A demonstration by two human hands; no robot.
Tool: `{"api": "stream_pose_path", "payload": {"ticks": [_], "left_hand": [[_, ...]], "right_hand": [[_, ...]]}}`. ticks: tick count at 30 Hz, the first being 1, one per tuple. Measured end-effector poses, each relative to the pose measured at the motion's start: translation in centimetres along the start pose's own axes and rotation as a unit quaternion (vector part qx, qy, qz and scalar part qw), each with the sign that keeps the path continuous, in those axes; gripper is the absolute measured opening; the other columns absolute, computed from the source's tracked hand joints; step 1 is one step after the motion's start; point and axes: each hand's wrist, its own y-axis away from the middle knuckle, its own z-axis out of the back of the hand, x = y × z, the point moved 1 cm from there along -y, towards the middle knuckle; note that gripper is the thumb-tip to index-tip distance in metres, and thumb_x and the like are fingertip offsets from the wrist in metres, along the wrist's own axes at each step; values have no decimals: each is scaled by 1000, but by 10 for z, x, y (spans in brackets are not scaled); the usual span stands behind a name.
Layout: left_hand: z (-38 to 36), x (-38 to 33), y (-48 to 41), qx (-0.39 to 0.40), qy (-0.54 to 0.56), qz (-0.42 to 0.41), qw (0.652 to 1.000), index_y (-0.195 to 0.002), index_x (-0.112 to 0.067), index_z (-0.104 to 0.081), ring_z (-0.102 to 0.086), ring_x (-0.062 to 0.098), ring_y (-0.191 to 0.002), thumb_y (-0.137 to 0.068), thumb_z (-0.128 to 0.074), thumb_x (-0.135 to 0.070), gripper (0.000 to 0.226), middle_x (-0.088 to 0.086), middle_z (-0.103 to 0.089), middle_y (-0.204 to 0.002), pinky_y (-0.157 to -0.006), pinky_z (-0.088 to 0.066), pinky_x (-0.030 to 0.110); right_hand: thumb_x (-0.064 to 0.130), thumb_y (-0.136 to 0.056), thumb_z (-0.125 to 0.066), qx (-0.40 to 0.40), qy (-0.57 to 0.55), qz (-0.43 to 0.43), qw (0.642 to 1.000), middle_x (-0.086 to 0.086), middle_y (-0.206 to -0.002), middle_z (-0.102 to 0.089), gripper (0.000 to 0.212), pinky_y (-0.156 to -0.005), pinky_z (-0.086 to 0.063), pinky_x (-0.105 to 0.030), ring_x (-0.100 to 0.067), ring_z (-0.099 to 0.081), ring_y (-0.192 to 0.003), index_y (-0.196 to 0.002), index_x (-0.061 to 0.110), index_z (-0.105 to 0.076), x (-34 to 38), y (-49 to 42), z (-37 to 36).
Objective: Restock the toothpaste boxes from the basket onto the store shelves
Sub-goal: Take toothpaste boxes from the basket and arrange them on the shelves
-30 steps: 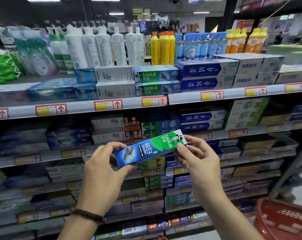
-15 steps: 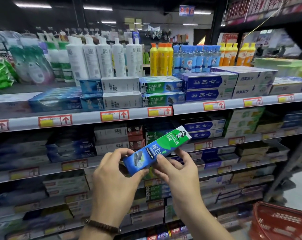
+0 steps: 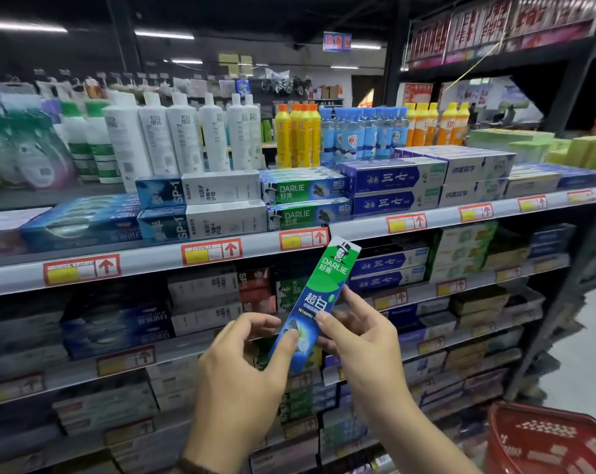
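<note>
You now have the toothpaste box [image 3: 318, 302] turned almost upright. A second ago it lay close to level across your hands; now its green end points up and sits just under the front edge of the top shelf [image 3: 358, 228], beside a red price tag [image 3: 303, 238]. Both hands have slid down to the blue lower end. Your left hand [image 3: 241, 378] grips it with the thumb pressed on the printed face, and your right hand [image 3: 358, 340] pinches the right edge, the other fingers spread loosely. The box is in the air in front of the second shelf, touching no shelf. Matching Darlie boxes [image 3: 303, 203] are stacked at the top shelf's front edge just above, so you seem to be lining it up for that stack. The red basket [image 3: 546, 439] sits low at your right.
</note>
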Motion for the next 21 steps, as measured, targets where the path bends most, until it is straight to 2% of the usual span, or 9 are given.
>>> {"api": "stream_pose_path", "payload": {"ticks": [3,5,7,9,13,16,18,21], "left_hand": [[-4,-6,-23,29,81,55,995,-94,-32,-75,-71,1,-82,-92,-76,-38,6,-17,-76,-87,-70,-57,26],[-7,-11,-40,55,146,91,984,-96,-29,-77,-71,4,-81,-94,-75,-31,4,-13,-78,-91,-69,-52,19],[-13,-16,-56,80,200,126,968,-102,-31,-79,-71,10,-85,-94,-74,-36,11,-7,-79,-99,-69,-50,21],[-21,-21,-71,97,215,146,961,-108,-36,-78,-71,17,-88,-93,-73,-40,16,-5,-79,-105,-73,-51,30],[-32,-26,-94,105,249,149,951,-121,-32,-73,-74,23,-88,-95,-73,-32,26,2,-79,-113,-79,-56,39],[-35,-30,-103,122,269,139,945,-126,-33,-69,-74,30,-93,-79,-77,-46,50,3,-79,-113,-81,-54,43],[-38,-34,-106,135,269,126,945,-129,-35,-66,-74,29,-90,-75,-78,-49,57,5,-80,-111,-82,-53,44],[-42,-37,-111,127,280,125,943,-130,-36,-63,-74,32,-90,-79,-79,-42,54,10,-80,-106,-89,-56,50]], "right_hand": [[5,-98,-72,21,6,-10,1000,-14,-102,-80,50,-89,-65,-46,-34,-77,-104,-145,18,-62,1,-12,8],[5,-99,-69,38,15,-15,999,-13,-103,-80,46,-88,-64,-44,-29,-77,-101,-143,17,-64,3,-18,13],[4,-101,-67,59,25,-14,998,-12,-107,-80,42,-81,-64,-37,-25,-76,-100,-140,17,-65,5,-27,20],[3,-101,-65,79,30,-16,996,-9,-110,-81,39,-78,-62,-32,-24,-77,-102,-138,17,-67,10,-37,26],[3,-102,-64,107,47,-8,993,-6,-111,-81,38,-85,-64,-36,-22,-77,-104,-138,17,-67,18,-54,31],[4,-103,-64,132,69,3,989,-6,-115,-80,38,-91,-64,-41,-23,-76,-110,-138,18,-68,19,-64,35],[4,-103,-64,153,73,1,986,-6,-117,-80,38,-90,-64,-38,-22,-76,-112,-138,16,-68,19,-69,36],[1,-103,-62,174,76,3,982,-5,-117,-80,37,-86,-64,-34,-21,-76,-112,-137,14,-68,21,-75,34]]}}
